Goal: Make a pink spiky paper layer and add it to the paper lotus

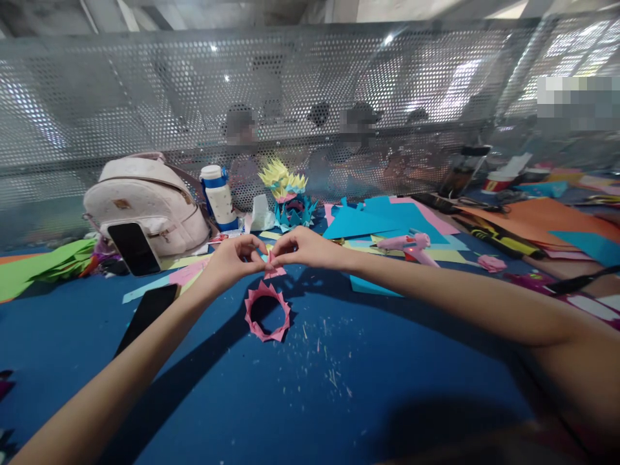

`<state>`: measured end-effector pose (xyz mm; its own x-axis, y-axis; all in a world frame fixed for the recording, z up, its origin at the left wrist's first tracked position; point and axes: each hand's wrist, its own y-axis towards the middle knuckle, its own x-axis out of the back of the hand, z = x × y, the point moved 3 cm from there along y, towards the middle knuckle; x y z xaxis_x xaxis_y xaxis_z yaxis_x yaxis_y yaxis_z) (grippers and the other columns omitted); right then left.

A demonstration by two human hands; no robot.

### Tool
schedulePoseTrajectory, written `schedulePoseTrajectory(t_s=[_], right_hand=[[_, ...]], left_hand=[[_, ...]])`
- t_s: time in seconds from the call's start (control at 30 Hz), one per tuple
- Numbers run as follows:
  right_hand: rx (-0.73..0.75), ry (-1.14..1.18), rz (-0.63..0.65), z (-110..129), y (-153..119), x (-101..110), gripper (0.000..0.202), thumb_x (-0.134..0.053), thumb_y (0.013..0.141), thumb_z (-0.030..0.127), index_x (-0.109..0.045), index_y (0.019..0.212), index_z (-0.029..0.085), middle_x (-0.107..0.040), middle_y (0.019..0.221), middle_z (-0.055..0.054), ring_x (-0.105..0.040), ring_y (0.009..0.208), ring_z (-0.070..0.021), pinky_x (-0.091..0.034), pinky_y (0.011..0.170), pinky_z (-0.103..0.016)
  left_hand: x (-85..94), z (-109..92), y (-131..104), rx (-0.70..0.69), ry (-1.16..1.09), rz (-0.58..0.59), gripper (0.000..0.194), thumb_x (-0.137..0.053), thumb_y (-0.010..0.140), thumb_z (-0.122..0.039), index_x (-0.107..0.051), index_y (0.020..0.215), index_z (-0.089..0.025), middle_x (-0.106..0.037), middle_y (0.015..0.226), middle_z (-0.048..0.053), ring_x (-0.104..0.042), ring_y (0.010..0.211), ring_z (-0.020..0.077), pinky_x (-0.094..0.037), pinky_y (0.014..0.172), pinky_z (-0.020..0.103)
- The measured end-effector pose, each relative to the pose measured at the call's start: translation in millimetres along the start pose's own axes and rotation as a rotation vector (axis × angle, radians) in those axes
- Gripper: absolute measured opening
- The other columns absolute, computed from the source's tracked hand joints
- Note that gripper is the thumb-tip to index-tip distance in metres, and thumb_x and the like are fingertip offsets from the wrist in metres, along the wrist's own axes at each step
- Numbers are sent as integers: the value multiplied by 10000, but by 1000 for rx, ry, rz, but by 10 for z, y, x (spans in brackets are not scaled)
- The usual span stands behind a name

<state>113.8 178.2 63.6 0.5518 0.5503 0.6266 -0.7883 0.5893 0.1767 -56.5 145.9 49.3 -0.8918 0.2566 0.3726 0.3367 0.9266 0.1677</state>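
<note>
Both of my hands meet above the blue table, pinching a small folded pink paper piece [275, 271] between them. My left hand [238, 258] is closed on its left side, thumb against fingers. From the other side my right hand [306, 249] grips it with bent fingertips. Just below, a ring of folded pink paper [249, 316] with pointed edges lies flat on the table. Behind my hands stands a blue paper ring [285, 216] with spiky yellow folded paper [281, 177] on top. Part of the held piece is hidden by my fingers.
A pale backpack [140, 194] with a phone [134, 248] leaning on it stands left, beside a white-and-blue bottle [217, 200]. Another phone [148, 316] lies near my left forearm. Right are a pink glue gun [402, 242], blue paper sheets [378, 216] and a yellow-black tool [504, 237].
</note>
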Motion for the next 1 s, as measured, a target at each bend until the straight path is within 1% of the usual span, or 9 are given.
schedulePoseTrajectory(t_s=[0.3, 0.43, 0.53, 0.63, 0.7, 0.77, 0.83, 0.9, 1.0], right_hand=[[-9, 12, 8, 27, -88, -16, 312, -697, 795, 429, -729, 835, 121, -660, 711, -36, -537, 647, -112, -374, 595, -249], [17, 27, -9, 62, -167, -32, 261, -674, 818, 388, -725, 840, 133, -662, 732, -31, -544, 670, -114, -399, 630, -252], [11, 45, -13, 94, -246, -51, 214, -670, 821, 353, -715, 824, 143, -661, 740, -22, -543, 673, -112, -406, 636, -252], [29, 34, -22, 131, -325, -60, 177, -675, 818, 329, -709, 796, 157, -670, 760, -20, -562, 705, -121, -411, 651, -254], [56, 30, -28, 154, -357, -68, 164, -667, 826, 315, -709, 798, 159, -679, 776, -23, -579, 730, -127, -421, 670, -256], [77, 36, -27, 164, -359, -87, 156, -662, 832, 302, -709, 807, 156, -686, 788, -27, -589, 738, -129, -430, 682, -257], [107, 39, -13, 161, -328, -129, 149, -661, 833, 289, -711, 819, 149, -692, 792, -33, -598, 735, -131, -439, 680, -256], [141, 28, 11, 135, -277, -193, 150, -660, 836, 280, -716, 839, 140, -697, 781, -39, -605, 714, -130, -443, 666, -253], [160, -16, 52, 51, -204, -307, 152, -658, 843, 270, -724, 871, 136, -698, 765, -39, -600, 677, -119, -436, 650, -246]], left_hand=[[-106, -128, -47, -38, 81, 12, 289, -774, 691, -281, -568, 854, -161, -656, 626, -14, -614, 594, 127, -456, 598, 241], [-86, -223, -112, -148, 256, -42, 265, -727, 754, -291, -599, 949, -163, -665, 787, 17, -591, 698, 142, -451, 659, 269], [-4, -248, -267, -188, 378, -109, 166, -613, 861, -301, -619, 976, -181, -664, 927, 41, -595, 817, 165, -446, 717, 285], [68, -178, -513, -193, 451, -93, 211, -415, 949, -225, -624, 951, -193, -654, 913, 46, -606, 841, 174, -464, 781, 308], [80, -103, -692, -215, 502, -24, 237, -391, 938, -172, -620, 981, -209, -642, 1026, 61, -597, 987, 196, -457, 899, 338], [52, -15, -846, -224, 547, 87, 235, -454, 913, -170, -601, 1083, -236, -559, 1243, 79, -507, 1203, 232, -398, 1037, 388], [15, 77, -944, -201, 592, 143, 244, -549, 893, -217, -581, 1131, -262, -467, 1358, 82, -416, 1307, 258, -358, 1090, 430], [-29, 160, -976, -177, 611, 142, 246, -642, 860, -286, -590, 1099, -259, -434, 1373, 94, -375, 1333, 284, -346, 1096, 475], [-106, 256, -939, -174, 589, 115, 189, -700, 826, -330, -624, 967, -230, -465, 1307, 99, -426, 1278, 286, -375, 1063, 490]])
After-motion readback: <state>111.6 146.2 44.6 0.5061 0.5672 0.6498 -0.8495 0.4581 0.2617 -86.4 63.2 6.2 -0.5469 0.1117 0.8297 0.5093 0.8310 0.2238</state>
